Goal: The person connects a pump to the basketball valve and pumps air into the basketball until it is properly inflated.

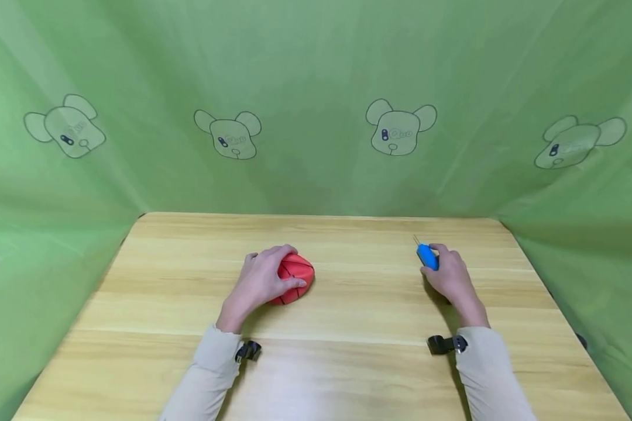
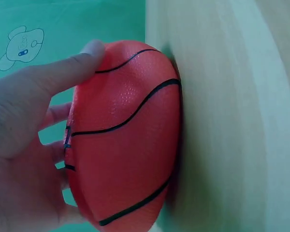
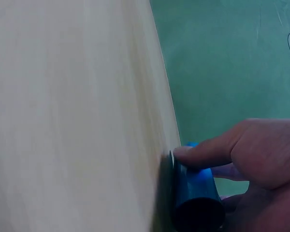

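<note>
My left hand [image 1: 263, 279] grips a deflated red basketball [image 1: 299, 270] with black lines, left of the table's middle. In the left wrist view the ball [image 2: 125, 121] looks dented and slack, pressed flat along the tabletop. The thumb lies on one side of it and the other fingers reach behind. At the right, my right hand [image 1: 449, 275] pinches a blue hand pump [image 1: 428, 257] between thumb and fingers. A thin needle points from its far end toward the back. In the right wrist view the pump [image 3: 195, 186] shows a dark round end; whether it touches the table cannot be told.
A light wooden table [image 1: 358, 316] lies under both hands. Its back edge meets a green curtain [image 1: 316, 175] printed with bear heads, which also hangs along both sides. Black straps with small devices [image 1: 440, 345] are worn at the wrists.
</note>
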`<state>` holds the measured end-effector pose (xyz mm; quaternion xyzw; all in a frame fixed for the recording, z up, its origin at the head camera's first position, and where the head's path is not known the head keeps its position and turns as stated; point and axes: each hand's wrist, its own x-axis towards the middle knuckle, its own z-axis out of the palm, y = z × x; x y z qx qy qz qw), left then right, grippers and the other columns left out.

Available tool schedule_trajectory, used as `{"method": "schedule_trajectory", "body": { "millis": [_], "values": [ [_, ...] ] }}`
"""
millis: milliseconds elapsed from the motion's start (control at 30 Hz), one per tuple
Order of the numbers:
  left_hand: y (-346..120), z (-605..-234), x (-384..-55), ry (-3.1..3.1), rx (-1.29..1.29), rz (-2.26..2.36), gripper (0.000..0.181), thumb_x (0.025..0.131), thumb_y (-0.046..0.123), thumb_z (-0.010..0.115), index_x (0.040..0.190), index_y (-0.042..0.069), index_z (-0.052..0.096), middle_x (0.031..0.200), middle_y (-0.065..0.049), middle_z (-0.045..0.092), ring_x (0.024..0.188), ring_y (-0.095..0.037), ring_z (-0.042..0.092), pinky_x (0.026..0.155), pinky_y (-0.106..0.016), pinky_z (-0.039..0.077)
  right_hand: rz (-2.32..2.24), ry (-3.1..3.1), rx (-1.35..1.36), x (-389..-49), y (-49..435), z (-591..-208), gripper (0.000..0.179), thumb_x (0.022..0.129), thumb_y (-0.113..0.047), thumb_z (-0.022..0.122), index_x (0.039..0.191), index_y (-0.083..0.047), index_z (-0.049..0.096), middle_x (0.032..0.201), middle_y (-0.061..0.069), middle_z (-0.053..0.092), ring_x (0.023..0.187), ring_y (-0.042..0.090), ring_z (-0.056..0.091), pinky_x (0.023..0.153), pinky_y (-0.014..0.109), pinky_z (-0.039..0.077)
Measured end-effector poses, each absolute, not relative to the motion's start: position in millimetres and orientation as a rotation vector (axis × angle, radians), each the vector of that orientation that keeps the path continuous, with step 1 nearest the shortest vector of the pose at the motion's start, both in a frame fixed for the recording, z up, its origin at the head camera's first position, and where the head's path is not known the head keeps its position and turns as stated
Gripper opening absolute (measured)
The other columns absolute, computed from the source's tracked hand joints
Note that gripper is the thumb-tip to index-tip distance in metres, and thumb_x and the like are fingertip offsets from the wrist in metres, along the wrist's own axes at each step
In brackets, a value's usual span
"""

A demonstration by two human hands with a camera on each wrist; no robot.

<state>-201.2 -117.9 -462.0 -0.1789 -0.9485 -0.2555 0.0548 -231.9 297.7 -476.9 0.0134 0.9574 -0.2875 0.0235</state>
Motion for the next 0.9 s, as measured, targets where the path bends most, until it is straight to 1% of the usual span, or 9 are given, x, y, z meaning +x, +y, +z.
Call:
{"method": "schedule_trajectory", "body": {
  "millis": [133,233,367,433,500,600,700,800,900],
  "values": [
    [-114.4,-467.1,-203.5,-2.893,-0.537,-0.783,0.058,0.079,0.051,0.087,0.122,0.021,0.062,0.096,0.005,0.066,0.079,-0.012,0.059,0.077,-0.040,0.049,-0.899,2.940,0.034,-228.0,296.0,-474.9,0.065,0.098,-0.010,0.058,0.154,0.008,0.030,0.134,0.042,0.043,0.118,0.055,0.047,0.095,0.067,0.042],
    [-113.5,-469.9,-205.0,-2.882,-0.553,-0.816,0.058,0.078,0.050,0.088,0.120,0.018,0.063,0.091,0.004,0.066,0.074,-0.013,0.058,0.064,-0.033,0.048,-0.933,2.927,0.014,-225.3,292.5,-470.1,0.065,0.098,-0.011,0.058,0.154,0.007,0.031,0.135,0.040,0.045,0.119,0.053,0.049,0.094,0.067,0.043],
    [-114.3,-470.0,-208.1,-2.861,-0.579,-0.838,0.063,0.080,0.047,0.088,0.127,0.013,0.065,0.096,0.001,0.068,0.077,-0.015,0.060,0.065,-0.033,0.049,-0.963,2.929,-0.011,-222.9,287.3,-461.4,0.063,0.099,-0.011,0.059,0.154,0.005,0.033,0.133,0.037,0.049,0.116,0.051,0.052,0.093,0.064,0.046],
    [-116.4,-469.7,-209.2,-2.861,-0.577,-0.872,0.065,0.080,0.046,0.088,0.131,0.014,0.064,0.098,0.000,0.068,0.080,-0.016,0.061,0.067,-0.034,0.050,-0.980,2.931,-0.031,-221.6,284.7,-457.2,0.063,0.099,-0.011,0.059,0.154,0.004,0.034,0.131,0.036,0.050,0.114,0.050,0.053,0.090,0.061,0.048],
    [-119.2,-470.2,-209.4,-2.877,-0.577,-0.905,0.067,0.081,0.046,0.087,0.137,0.017,0.062,0.103,-0.001,0.068,0.084,-0.017,0.061,0.067,-0.034,0.050,-0.997,2.935,-0.061,-220.0,282.6,-453.5,0.063,0.098,-0.010,0.060,0.154,0.004,0.035,0.130,0.035,0.051,0.112,0.049,0.055,0.087,0.058,0.050],
    [-121.9,-472.2,-208.2,-2.906,-0.581,-0.927,0.067,0.082,0.048,0.086,0.140,0.025,0.062,0.115,0.000,0.069,0.089,-0.017,0.062,0.069,-0.034,0.050,-1.011,2.947,-0.112,-217.3,280.7,-447.4,0.062,0.098,-0.008,0.061,0.153,0.004,0.037,0.128,0.035,0.053,0.109,0.047,0.056,0.083,0.055,0.052],
    [-121.5,-474.6,-207.2,-2.912,-0.583,-0.919,0.066,0.078,0.050,0.088,0.135,0.027,0.064,0.121,0.002,0.068,0.090,-0.017,0.062,0.069,-0.035,0.050,-1.004,2.969,-0.154,-214.4,279.2,-441.5,0.061,0.097,-0.007,0.062,0.153,0.004,0.038,0.127,0.035,0.053,0.107,0.046,0.057,0.083,0.055,0.052],
    [-118.7,-476.4,-207.4,-2.894,-0.570,-0.914,0.060,0.076,0.051,0.089,0.126,0.026,0.067,0.114,0.004,0.068,0.087,-0.016,0.061,0.069,-0.036,0.050,-1.007,2.980,-0.186,-210.5,276.6,-435.8,0.061,0.098,-0.007,0.062,0.153,0.003,0.038,0.128,0.034,0.052,0.106,0.046,0.056,0.084,0.056,0.051],
    [-115.7,-477.4,-207.8,-2.877,-0.568,-0.924,0.053,0.079,0.049,0.088,0.123,0.026,0.069,0.110,0.005,0.069,0.087,-0.015,0.062,0.071,-0.036,0.051,-1.036,2.976,-0.221,-205.1,273.3,-431.1,0.059,0.100,-0.008,0.061,0.154,0.001,0.038,0.130,0.033,0.052,0.108,0.046,0.056,0.083,0.054,0.053]
  ]
}}
